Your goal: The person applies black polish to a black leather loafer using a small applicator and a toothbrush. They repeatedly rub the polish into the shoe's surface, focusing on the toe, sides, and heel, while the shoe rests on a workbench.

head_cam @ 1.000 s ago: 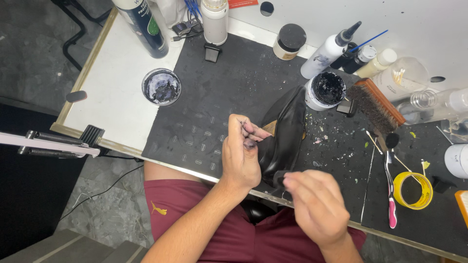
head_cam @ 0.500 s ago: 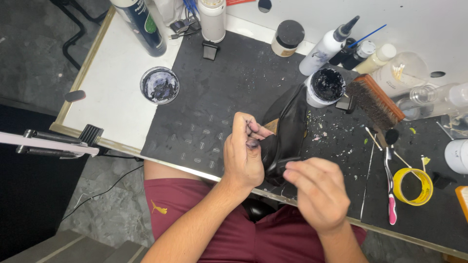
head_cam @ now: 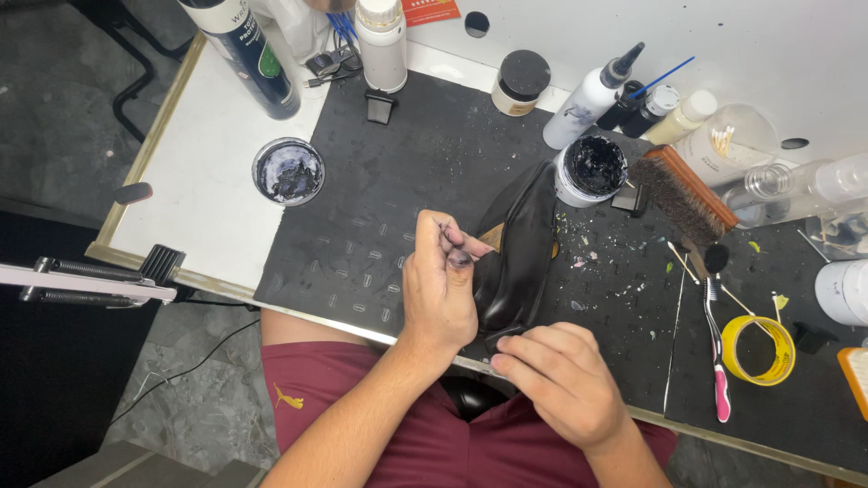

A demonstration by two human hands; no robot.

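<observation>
Black glossy leather shoe (head_cam: 520, 258) is lying on the dark mat (head_cam: 380, 226), at its near edge. Left hand (head_cam: 440, 289), fingertips (head_cam: 459, 258) blackened and pinched together, is working polish into the shoe's side. Right hand (head_cam: 561, 384) is clamping the shoe's near end. Upper is looking largely coated. Open polish tub (head_cam: 589, 170) is standing just beyond the shoe, bristle brush (head_cam: 683, 194) beside it unused.

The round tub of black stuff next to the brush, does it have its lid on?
No, the round tub stands open beside the wooden brush, with the black paste inside showing.
</observation>
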